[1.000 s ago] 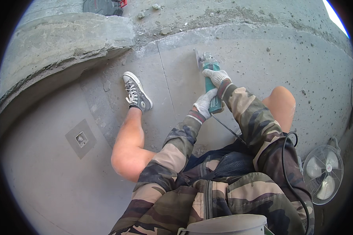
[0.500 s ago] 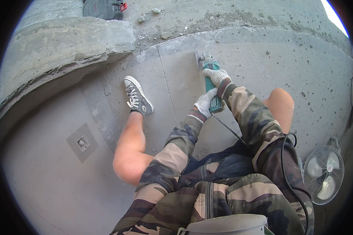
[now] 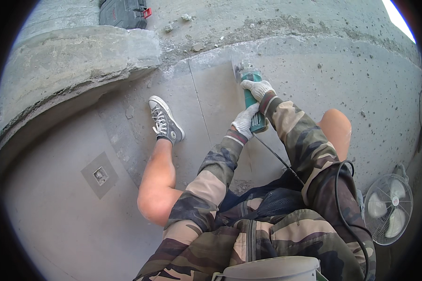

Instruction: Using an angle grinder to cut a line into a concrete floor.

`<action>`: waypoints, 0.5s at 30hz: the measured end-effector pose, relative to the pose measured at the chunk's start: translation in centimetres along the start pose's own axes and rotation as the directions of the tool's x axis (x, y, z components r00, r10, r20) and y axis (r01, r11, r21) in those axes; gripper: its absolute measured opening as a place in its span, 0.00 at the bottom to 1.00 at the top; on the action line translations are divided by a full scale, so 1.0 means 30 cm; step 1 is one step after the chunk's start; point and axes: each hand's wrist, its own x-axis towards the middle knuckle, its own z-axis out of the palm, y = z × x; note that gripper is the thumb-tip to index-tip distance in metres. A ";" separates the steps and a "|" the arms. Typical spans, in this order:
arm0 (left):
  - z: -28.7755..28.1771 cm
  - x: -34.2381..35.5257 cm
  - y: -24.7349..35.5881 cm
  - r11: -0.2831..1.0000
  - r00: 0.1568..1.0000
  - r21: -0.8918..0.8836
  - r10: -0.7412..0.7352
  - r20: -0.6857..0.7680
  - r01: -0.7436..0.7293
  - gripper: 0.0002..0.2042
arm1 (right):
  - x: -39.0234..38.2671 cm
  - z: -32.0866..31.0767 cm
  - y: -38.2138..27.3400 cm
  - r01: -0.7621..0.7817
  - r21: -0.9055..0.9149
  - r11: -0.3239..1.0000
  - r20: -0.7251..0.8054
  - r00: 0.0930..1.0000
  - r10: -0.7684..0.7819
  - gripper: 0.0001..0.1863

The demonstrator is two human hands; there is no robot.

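Both my hands, in white knit gloves, are closed around a teal angle grinder (image 3: 251, 97). My right hand (image 3: 258, 89) wraps the body just behind its metal head. Further back, my left hand (image 3: 245, 121) grips the rear end, where a black cord (image 3: 276, 156) comes out. The grinder's disc (image 3: 236, 70) stands on edge at the concrete surface (image 3: 220, 89), with pale dust around it. Whether it bites into the concrete is too blurred to tell. A thin straight line (image 3: 197, 93) runs along the concrete left of the grinder.
My left foot, in a grey sneaker (image 3: 166, 119), rests left of the line. A broken concrete ledge (image 3: 84, 56) curves along the far left, with a dark tool case (image 3: 122, 14) behind it. Rubble (image 3: 186, 17) lies at the back. A fan (image 3: 388, 208) stands at the right.
The grinder has shifted slightly away from me over the concrete, held in the same two-handed grip. The whole view has tilted a little.
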 end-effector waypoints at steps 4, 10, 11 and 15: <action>0.027 -0.006 0.015 1.000 1.000 0.016 0.010 -0.004 -0.010 0.14 | 0.014 -0.012 -0.006 0.043 -0.048 0.998 -0.006 0.999 -0.044 0.29; 0.028 0.016 0.048 0.999 0.999 0.025 0.039 -0.002 -0.039 0.15 | 0.023 -0.003 -0.047 0.031 0.003 1.000 -0.002 1.000 -0.031 0.28; 0.034 0.021 0.050 0.999 0.999 0.023 0.045 -0.002 -0.045 0.15 | 0.035 -0.006 -0.049 0.032 0.004 0.999 -0.005 0.999 -0.032 0.28; 0.039 0.022 0.062 0.999 0.999 0.024 0.046 0.023 -0.047 0.15 | 0.069 -0.006 -0.043 0.040 -0.034 0.999 -0.025 0.999 -0.041 0.28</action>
